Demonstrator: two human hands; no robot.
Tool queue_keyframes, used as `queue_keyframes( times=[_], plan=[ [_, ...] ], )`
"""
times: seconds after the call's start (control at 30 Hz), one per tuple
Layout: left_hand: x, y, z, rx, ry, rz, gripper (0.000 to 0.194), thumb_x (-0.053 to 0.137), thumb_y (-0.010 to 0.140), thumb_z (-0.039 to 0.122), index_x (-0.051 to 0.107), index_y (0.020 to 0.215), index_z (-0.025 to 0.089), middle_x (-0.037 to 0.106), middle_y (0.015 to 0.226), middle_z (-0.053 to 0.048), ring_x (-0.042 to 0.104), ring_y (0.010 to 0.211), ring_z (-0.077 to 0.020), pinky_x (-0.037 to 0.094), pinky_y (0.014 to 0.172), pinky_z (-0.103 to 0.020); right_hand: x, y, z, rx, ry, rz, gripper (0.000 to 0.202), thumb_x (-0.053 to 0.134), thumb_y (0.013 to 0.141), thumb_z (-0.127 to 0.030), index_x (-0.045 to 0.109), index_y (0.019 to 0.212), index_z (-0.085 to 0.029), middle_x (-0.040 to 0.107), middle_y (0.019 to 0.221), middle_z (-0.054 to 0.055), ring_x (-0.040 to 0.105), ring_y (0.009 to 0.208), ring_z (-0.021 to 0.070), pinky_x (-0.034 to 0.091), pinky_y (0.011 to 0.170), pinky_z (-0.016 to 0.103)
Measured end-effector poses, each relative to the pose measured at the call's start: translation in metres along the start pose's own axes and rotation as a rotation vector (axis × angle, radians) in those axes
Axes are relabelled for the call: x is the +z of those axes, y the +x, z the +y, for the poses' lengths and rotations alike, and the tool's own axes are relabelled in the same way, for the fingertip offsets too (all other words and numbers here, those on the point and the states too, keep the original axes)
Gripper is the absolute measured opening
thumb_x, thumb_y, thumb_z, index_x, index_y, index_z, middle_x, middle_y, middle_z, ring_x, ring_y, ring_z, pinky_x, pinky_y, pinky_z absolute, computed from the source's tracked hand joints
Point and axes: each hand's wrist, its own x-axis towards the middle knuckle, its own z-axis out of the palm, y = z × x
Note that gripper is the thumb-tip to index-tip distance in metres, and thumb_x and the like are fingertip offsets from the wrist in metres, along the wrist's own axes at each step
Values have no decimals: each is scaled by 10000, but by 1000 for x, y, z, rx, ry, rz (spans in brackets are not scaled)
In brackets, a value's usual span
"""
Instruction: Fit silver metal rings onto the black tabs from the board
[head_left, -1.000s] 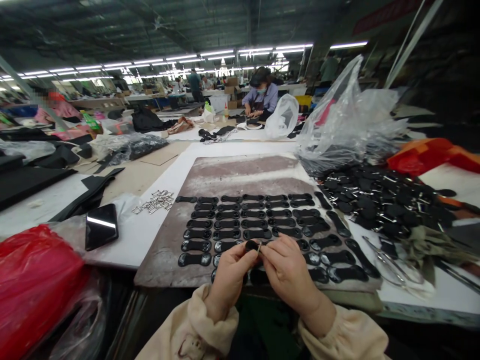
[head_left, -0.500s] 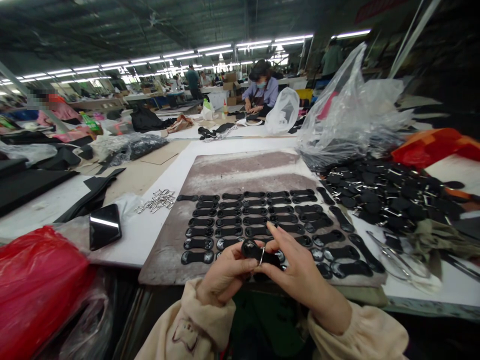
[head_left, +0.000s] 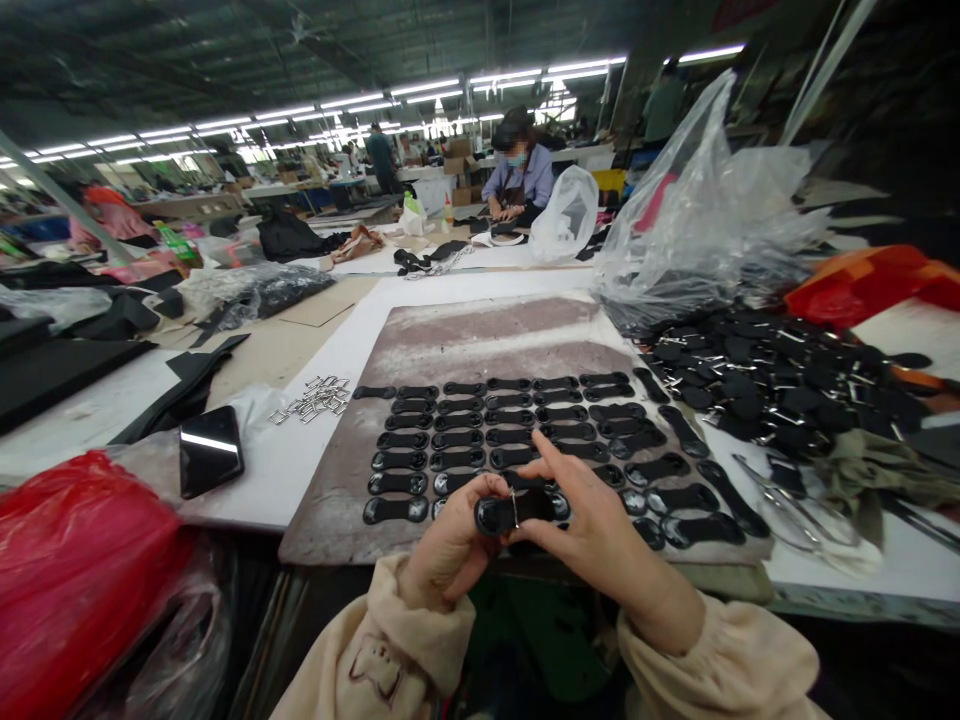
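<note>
Cream sleeves frame the nearest view, where the left hand [head_left: 450, 545] and right hand [head_left: 600, 535] together pinch one black strap piece [head_left: 514, 512] (a small metal ring sits across its middle) just above the near edge of the grey board [head_left: 465, 340]. Both hands are closed on it, fingertips meeting. Beyond them, rows of black strap pieces [head_left: 510, 430] lie flat on the board. Left of it rest a phone [head_left: 210, 450] and loose metal rings [head_left: 315, 397]; right, a heap of ringed pieces [head_left: 772, 380] beside scissors [head_left: 787, 510]. Farther off, a person [head_left: 521, 180] works at another table.
</note>
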Motion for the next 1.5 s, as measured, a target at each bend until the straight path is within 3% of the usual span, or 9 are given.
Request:
queue_keyframes(
  times=[0.1,0.17,0.3,0.4,0.5,0.83,1.03,1.3,1.5],
  plan=[
    [2,1,-1,71,42,78,252,744,654,148,624,875,166,603,735,3,537,615,-83,403,577,-177,5,-1,4,231,120,-24,946,741,728,-272,152,1467,-230,624,1111,76,598,1005,249,480,905,440],
    [3,3,-2,136,75,119,279,747,657,167,629,909,155,638,797,-29,583,706,-118,425,622,-188,7,-1,6,299,238,-61,916,714,754,-257,143,1469,-227,651,1039,62,640,921,229,513,864,415],
    [3,7,-9,269,146,171,283,740,656,133,619,911,151,635,817,-22,588,685,-104,449,634,-186,7,-2,-2,256,298,-71,907,687,732,-154,164,1466,-257,569,1193,89,596,1037,231,506,897,392],
    [4,8,-16,349,172,226,269,728,683,146,593,913,178,612,819,6,600,686,-107,482,665,-209,9,-2,-12,197,162,-84,1013,756,665,-198,144,1471,-249,384,1385,121,428,1233,277,431,989,425],
    [5,8,-20,393,167,278,294,741,675,156,583,920,193,602,846,12,611,730,-120,507,718,-241,13,-3,-20,165,46,-82,1111,805,614,-239,105,1476,-219,324,1417,131,335,1290,291,366,1042,447],
    [5,13,-29,367,185,364,351,712,658,116,626,989,194,622,1022,-42,613,937,-187,508,810,-285,21,-7,-10,5,-129,91,749,543,869,-314,139,1466,-112,535,1206,178,538,1085,301,464,925,458],
    [5,9,-31,334,189,240,425,716,688,159,634,1104,187,630,1172,-88,558,1097,-224,435,934,-302,19,-5,-6,119,-61,196,632,481,881,-278,231,1445,-144,589,1116,120,581,1010,254,476,889,404],
    [10,6,-24,226,90,213,323,753,677,150,697,994,177,718,906,-47,629,778,-112,474,735,-195,16,-3,-7,90,-30,204,584,472,890,-247,277,1432,-151,636,1058,90,604,978,219,477,895,364],
    [9,8,-24,279,28,302,300,780,637,145,708,928,164,717,910,-41,638,816,-129,480,738,-204,16,-1,-5,137,-6,193,567,531,884,-301,350,1402,-158,656,1012,85,635,897,219,517,844,364]
  ],
)
